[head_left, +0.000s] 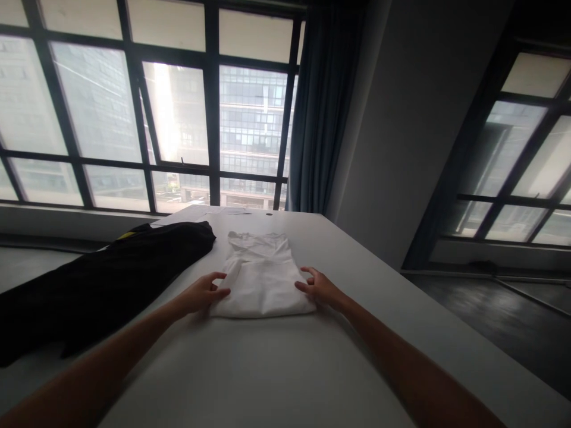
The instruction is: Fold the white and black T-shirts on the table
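A folded white garment [262, 276] lies flat on the white table [276, 368], its narrow end pointing toward the windows. My left hand [203, 292] rests at the garment's left near edge, fingers curled and touching the cloth. My right hand [317, 286] touches the right near edge, fingers slightly spread. Neither hand lifts the cloth; both sit at its sides on the tabletop.
A black garment [102, 282] with a yellow detail sprawls over the table's left side. Papers [218, 210] lie at the far end. The table's right edge drops to a dark floor [504, 315]. Large windows and a blue curtain [323, 107] stand behind.
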### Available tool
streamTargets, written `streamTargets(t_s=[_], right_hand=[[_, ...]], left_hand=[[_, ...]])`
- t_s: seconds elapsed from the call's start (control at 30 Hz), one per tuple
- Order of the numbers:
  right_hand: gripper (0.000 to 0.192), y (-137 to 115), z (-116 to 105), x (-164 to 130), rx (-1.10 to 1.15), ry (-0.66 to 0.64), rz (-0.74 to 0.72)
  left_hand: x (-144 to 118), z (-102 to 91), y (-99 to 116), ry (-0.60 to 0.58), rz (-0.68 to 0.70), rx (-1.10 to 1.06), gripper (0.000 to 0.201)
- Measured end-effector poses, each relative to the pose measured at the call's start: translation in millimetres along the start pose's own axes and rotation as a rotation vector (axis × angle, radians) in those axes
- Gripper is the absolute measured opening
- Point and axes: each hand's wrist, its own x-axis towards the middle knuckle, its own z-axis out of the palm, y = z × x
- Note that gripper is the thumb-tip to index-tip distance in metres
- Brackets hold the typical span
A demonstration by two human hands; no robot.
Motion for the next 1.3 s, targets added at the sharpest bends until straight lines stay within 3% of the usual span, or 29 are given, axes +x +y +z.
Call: streamTargets(t_s=[0.13,0.3,0.43,0.67,0.73,0.83,0.87,0.93,1.03,1.1,1.17,1.3], right_hand=[[0.065,-2,-6,-9,-0.116,-0.004,-0.052],[0.049,-7,-10,-14,-0.011,-0.040,-0.031],[0.034,-10,-11,-18,-0.093,-0.180,0.057],[0.021,-15,-18,-20,-0.246,-0.296,0.111],[0.022,-17,-25,-23,-0.254,-0.373,0.125],[0.030,-17,-35,-28,-0.263,-0.580,0.161],[0.033,-16,-36,-28,-0.276,-0.625,0.166],[0.039,-13,-35,-24,-0.303,-0.584,0.136],[0.038,-5,-23,-12,-0.350,-0.243,0.013],[0.037,1,-12,-2,-0.399,-0.022,-0.077],[0.036,6,-3,6,-0.443,0.102,-0.140],[0.024,9,6,15,-0.430,0.230,-0.283]], left_hand=[[-7,-4.1,4,0.012,0.020,0.063,0.101],[-10,-12.8,1,-0.063,0.022,0.083,0.086],[-14,-13.6,1,-0.144,-0.057,0.200,0.075],[-24,-7.5,11,-0.093,-0.038,0.277,0.063],[-28,-10.7,15,-0.206,-0.063,0.248,0.064],[-32,-17.9,18,-0.498,-0.122,0.194,0.074],[-31,-19.6,18,-0.542,-0.136,0.182,0.078],[-25,-20.3,14,-0.446,-0.134,0.189,0.083],[-10,-14.8,5,-0.073,-0.033,0.286,0.076],[-2,-9.0,1,0.084,0.057,0.338,0.065],[2,-3.8,0,0.158,0.137,0.357,0.054],[5,0.3,1,0.260,0.303,0.318,0.044]])
